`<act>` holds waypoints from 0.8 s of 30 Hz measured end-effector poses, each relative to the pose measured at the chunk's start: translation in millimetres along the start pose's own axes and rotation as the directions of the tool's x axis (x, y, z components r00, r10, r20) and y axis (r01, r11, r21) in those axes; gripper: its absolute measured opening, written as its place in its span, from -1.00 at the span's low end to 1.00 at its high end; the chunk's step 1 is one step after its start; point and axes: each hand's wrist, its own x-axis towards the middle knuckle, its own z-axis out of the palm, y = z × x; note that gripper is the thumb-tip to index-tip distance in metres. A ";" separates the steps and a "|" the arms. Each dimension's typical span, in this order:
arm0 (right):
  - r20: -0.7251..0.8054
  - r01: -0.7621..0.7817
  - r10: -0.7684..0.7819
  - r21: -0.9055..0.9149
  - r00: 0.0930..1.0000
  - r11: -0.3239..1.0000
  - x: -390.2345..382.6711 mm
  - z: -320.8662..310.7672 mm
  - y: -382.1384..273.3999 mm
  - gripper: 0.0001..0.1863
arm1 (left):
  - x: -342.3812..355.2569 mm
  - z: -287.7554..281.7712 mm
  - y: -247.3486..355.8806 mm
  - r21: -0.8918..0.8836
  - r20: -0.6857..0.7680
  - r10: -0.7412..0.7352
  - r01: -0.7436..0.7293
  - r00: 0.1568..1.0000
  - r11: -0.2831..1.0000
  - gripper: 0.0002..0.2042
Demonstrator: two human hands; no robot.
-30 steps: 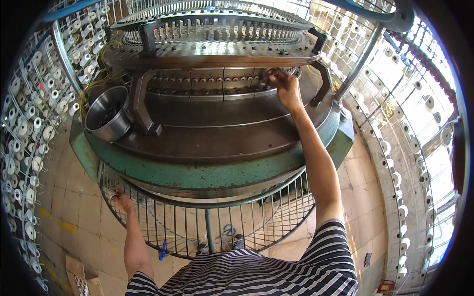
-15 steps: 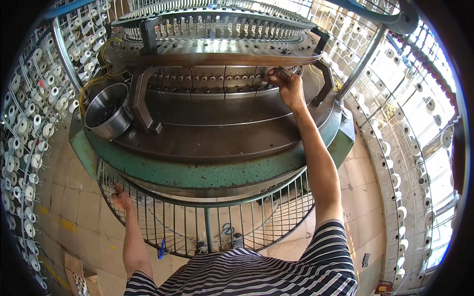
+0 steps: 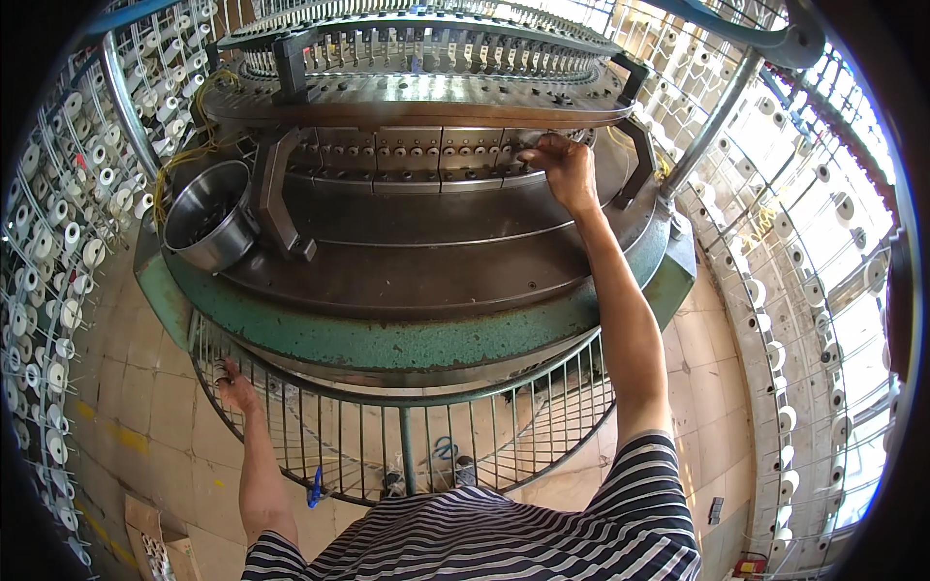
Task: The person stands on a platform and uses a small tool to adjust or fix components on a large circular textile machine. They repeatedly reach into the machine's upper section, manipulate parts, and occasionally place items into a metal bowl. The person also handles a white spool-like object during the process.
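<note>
My right hand [image 3: 567,167] reaches to the right end of a row of metal cam blocks [image 3: 412,150] on a circular knitting machine. Its fingers are bent together close to the round screws on the blocks; whatever they pinch is too small and dark to make out. Low on the left, my left hand [image 3: 237,390] has its fingers curled at the upright bars of the green guard rail [image 3: 407,445].
A steel pot [image 3: 211,218] with dark pieces inside stands at the left on the machine's brown bed [image 3: 407,276]. Dark brackets [image 3: 279,198] rise beside the blocks. Racks of white yarn cones [image 3: 58,320] flank both sides. Blue-handled scissors [image 3: 445,448] show beyond the bars.
My right hand has turned slightly at the wrist and its fingers have shifted by the same screws. My left hand stays at the guard rail.
</note>
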 end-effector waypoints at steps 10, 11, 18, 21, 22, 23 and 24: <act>-0.004 0.008 -0.007 0.291 1.000 0.957 -1.0 2.7 -1.5 -0.85 | -1.9 -0.8 3.9 0.093 -0.008 0.016 -0.015 1.000 0.996 -0.63; -0.001 0.020 -0.021 0.278 1.000 0.960 -0.8 2.2 -1.3 -0.84 | -1.8 -0.6 3.2 0.075 -0.005 0.017 -0.017 1.000 0.997 -0.64; -0.034 -0.018 0.015 -0.070 0.999 0.997 -1.6 -1.1 -1.9 -0.85 | 0.2 0.9 1.4 0.056 -0.004 -0.026 0.027 1.000 0.998 -0.74; 0.002 0.019 -0.019 0.220 1.000 0.975 -0.6 1.8 0.1 -0.79 | 4.3 2.8 -4.8 0.031 0.003 -0.060 0.060 0.998 0.998 -0.72; 0.030 -0.021 0.013 0.304 0.999 0.952 -0.1 1.9 0.9 -0.77 | 6.4 4.5 -7.7 0.002 -0.002 -0.047 0.047 0.999 0.999 -0.71; 0.070 -0.067 0.043 0.389 0.997 0.919 0.2 1.7 1.7 -0.75 | 8.0 5.6 -10.8 -0.031 -0.011 -0.027 0.027 1.000 0.999 -0.70; 0.047 -0.056 0.045 0.272 0.998 0.961 0.6 0.4 2.1 -0.75 | 9.1 6.5 -13.7 -0.039 -0.019 -0.011 0.011 1.000 0.999 -0.70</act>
